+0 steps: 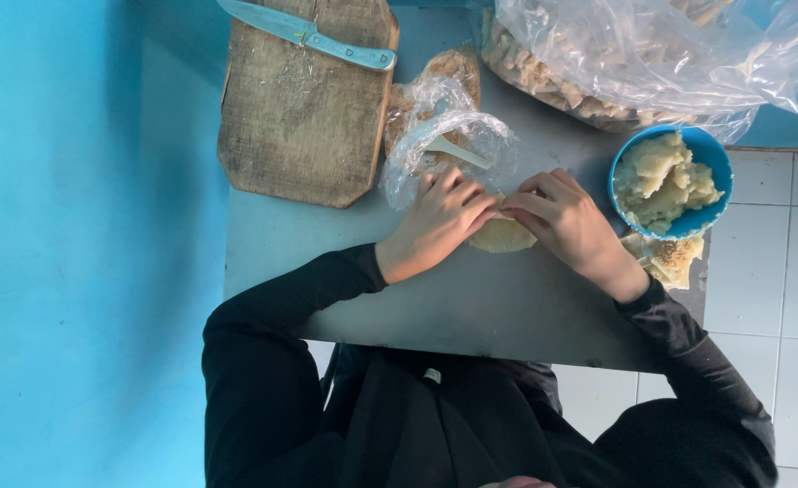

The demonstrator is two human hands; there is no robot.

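Both hands, left (437,220) and right (566,220), are pinching a pale, folded half-round dough (502,235) lying flat on the counter (471,307).

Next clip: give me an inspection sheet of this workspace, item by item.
Surface: grey tabletop, small, crowded along its far side.
Job's things: pale round dough piece under both hands; blue bowl of pale mash.
Clutter: worn wooden cutting board with metal knife; small clear bag with a white utensil; large clear bag of pale pieces.
Grippers: left hand and right hand pinching the dough.
Cables: nothing seen.
Surroundings: blue wall, white floor tiles.
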